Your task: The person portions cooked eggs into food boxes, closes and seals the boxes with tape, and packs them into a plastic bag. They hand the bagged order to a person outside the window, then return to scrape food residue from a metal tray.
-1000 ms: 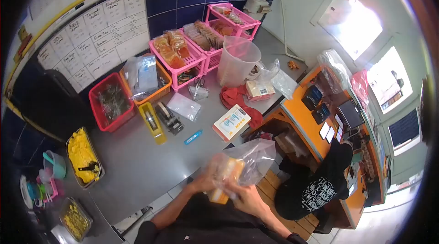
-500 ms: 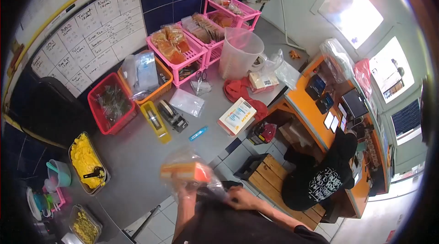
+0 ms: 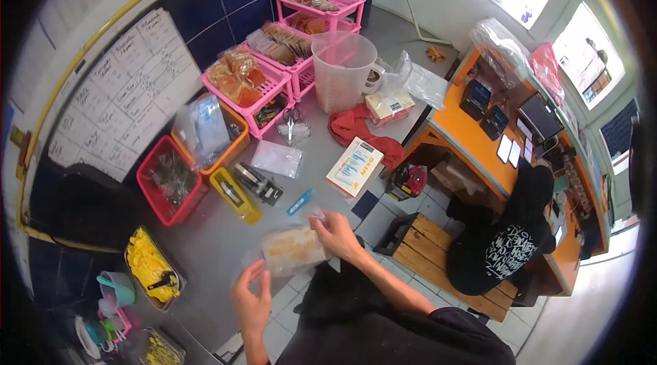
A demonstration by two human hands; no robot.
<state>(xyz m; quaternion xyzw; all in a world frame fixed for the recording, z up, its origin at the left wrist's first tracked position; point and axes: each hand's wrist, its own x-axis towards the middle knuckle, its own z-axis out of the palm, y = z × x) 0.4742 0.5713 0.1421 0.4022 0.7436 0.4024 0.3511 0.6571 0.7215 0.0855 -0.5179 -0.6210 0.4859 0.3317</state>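
Note:
A clear plastic bag with a whitish and orange-yellow package [image 3: 293, 249] inside lies at the front edge of the grey table [image 3: 212, 255]. My right hand [image 3: 337, 233] pinches the bag's upper right corner. At the package's left end is my left hand [image 3: 254, 293], its thumb and fingers apart, close to the plastic. Just above the package are a light blue object [image 3: 300, 202], a black tape dispenser [image 3: 259, 184] and a yellow one [image 3: 235, 195].
Red basket [image 3: 171, 180], orange basket [image 3: 236, 134], pink racks [image 3: 274, 77], a clear jug [image 3: 340, 71] and a box [image 3: 354, 168] stand behind. Trays of yellow food [image 3: 147, 255] are left. A person in black [image 3: 503, 249] sits at the right.
The bagged package has turned over and moved onto the table edge. My left hand has come out from under it and opened; my right hand has moved up to the bag's corner.

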